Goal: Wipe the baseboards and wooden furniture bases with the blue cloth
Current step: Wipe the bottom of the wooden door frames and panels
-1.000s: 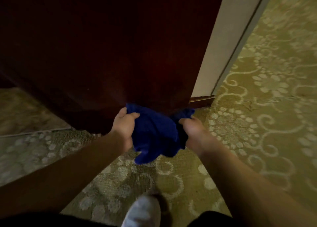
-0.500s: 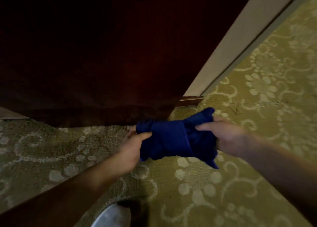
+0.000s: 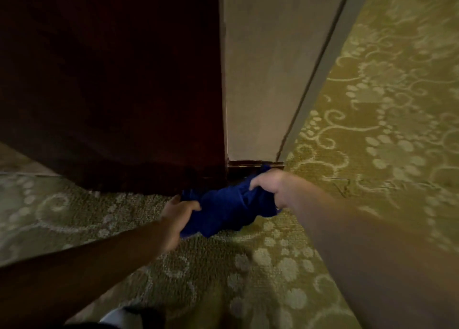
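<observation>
So the patterned green carpet (image 3: 323, 266) is taking up most of the floor here, and the big dark wooden furniture piece (image 3: 111, 80) is filling the whole upper left, with a pale wall panel (image 3: 260, 68) standing right next to it. Down where that wall is meeting the floor, a short strip of dark baseboard (image 3: 248, 166) is peeking out. Both bare arms are reaching in low, and the blue cloth (image 3: 228, 204) is bunched up between the hands, sitting just above the carpet at the corner where the furniture base and baseboard are coming together. The left hand (image 3: 180, 208) is gripping the cloth's left end, fingers curled round it, and the right hand (image 3: 270, 187) is clenching the right end, right up against the baseboard. What I'm thinking could go wrong: the cloth is wadded up pretty thick, so it's probably only skimming the trim's face and missing the tight seam in that corner. It's also hanging low, so it may be dragging on the carpet and picking up lint, then smearing it on the wood.
</observation>
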A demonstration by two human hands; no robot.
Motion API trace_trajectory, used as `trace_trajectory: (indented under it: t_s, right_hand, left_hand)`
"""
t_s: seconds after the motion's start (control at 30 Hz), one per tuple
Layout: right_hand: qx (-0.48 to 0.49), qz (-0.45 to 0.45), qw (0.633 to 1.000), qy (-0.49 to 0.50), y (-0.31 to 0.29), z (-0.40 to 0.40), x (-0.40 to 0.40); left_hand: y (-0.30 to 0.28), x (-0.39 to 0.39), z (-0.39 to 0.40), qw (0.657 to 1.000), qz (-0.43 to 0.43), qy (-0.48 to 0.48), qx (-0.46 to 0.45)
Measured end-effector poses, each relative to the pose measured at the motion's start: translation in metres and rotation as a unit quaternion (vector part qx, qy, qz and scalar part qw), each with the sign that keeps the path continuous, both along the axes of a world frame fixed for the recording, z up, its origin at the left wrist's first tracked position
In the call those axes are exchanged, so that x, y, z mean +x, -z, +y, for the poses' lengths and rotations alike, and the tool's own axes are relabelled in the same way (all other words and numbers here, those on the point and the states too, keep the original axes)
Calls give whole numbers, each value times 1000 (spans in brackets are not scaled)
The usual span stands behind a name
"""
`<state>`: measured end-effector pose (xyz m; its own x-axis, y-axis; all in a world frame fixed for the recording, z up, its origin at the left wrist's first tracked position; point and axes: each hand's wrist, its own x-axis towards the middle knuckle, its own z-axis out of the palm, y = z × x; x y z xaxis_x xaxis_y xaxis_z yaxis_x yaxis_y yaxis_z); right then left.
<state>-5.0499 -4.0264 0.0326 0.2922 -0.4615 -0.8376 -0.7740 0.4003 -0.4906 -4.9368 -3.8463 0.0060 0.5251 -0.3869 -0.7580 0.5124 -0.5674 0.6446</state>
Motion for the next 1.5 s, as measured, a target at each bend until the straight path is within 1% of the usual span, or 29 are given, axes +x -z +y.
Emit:
trace_trajectory:
  t_s: [0.07,0.13,0.23,0.37,0.43,0.53,0.6,0.67,0.73,0.77,0.8,0.83,0.87,0.9,0.93,0.97,1.0,1.03,1.07,1.1,1.13,1.2,1.23,1.3,1.37,1.5]
  right_hand:
    - [1,-9,1000,3,-5,5,-9]
    - [6,-17,999,28,-2,10,-17]
    - [-15,-27,997,76,15,6,-17]
    - [-70,-79,980,167,38,-2,3]
    - [-66,-116,973,189,50,5,15]
    - [-48,-157,967,193,77,21,31]
    - [-106,-147,971,153,90,27,37]
    - [-200,-134,966,97,88,32,40]
    - [-283,-177,937,105,69,36,40]
    - [-312,-219,916,127,59,37,39]
    - [-329,-262,897,139,51,38,38]
    - [-334,-291,885,140,45,40,37]
    - [-337,-302,882,130,44,42,34]
    - [-346,-287,887,107,47,42,31]
    - [-359,-253,896,72,57,42,27]
    - [-356,-200,912,29,71,43,22]
    - [-320,-146,936,-9,85,47,17]
    - [-255,-112,960,-16,98,51,13]
    - [-189,-104,977,10,104,53,12]
    - [-143,-111,982,58,105,50,13]
    - [-117,-128,979,111,102,45,15]
    - [-72,-177,961,201,94,27,20]
    - [-45,-196,953,225,88,19,25]
    - [-14,-205,951,231,86,9,31]
    - [-27,-201,951,235,93,10,40]
    - [-87,-176,946,257,107,14,51]
  left_hand:
    - [-15,-6,-1,999,-32,17,26]
    - [-19,-8,-5,998,-45,32,29]
    - [-11,-11,-13,999,-29,25,11]
    - [20,-14,-21,998,20,-43,-29]
    - [39,-15,-24,996,29,-82,-28]
    - [64,-22,-25,986,43,-163,-21]
    - [69,-27,-28,976,51,-206,-38]
    - [61,-31,-30,966,34,-248,-58]
    - [52,-34,-34,959,26,-264,-101]
    - [48,-36,-36,955,25,-270,-119]
    - [45,-37,-38,950,15,-279,-135]
    - [42,-37,-38,950,4,-281,-138]
    - [41,-35,-37,949,-3,-283,-138]
    - [43,-33,-37,950,-9,-285,-126]
    - [45,-33,-37,952,-10,-286,-112]
    - [48,-34,-38,954,-1,-283,-94]
    - [52,-35,-37,957,13,-282,-72]
    - [57,-36,-34,957,29,-285,-53]
    - [60,-36,-30,955,41,-292,-45]
    - [63,-38,-26,954,46,-292,-48]
    - [65,-40,-24,955,48,-286,-57]
    - [65,-46,-22,954,64,-282,-85]
    - [63,-50,-24,952,73,-283,-96]
    - [61,-56,-32,947,82,-292,-103]
    - [60,-58,-39,942,78,-309,-101]
    - [64,-55,-47,940,65,-324,-87]
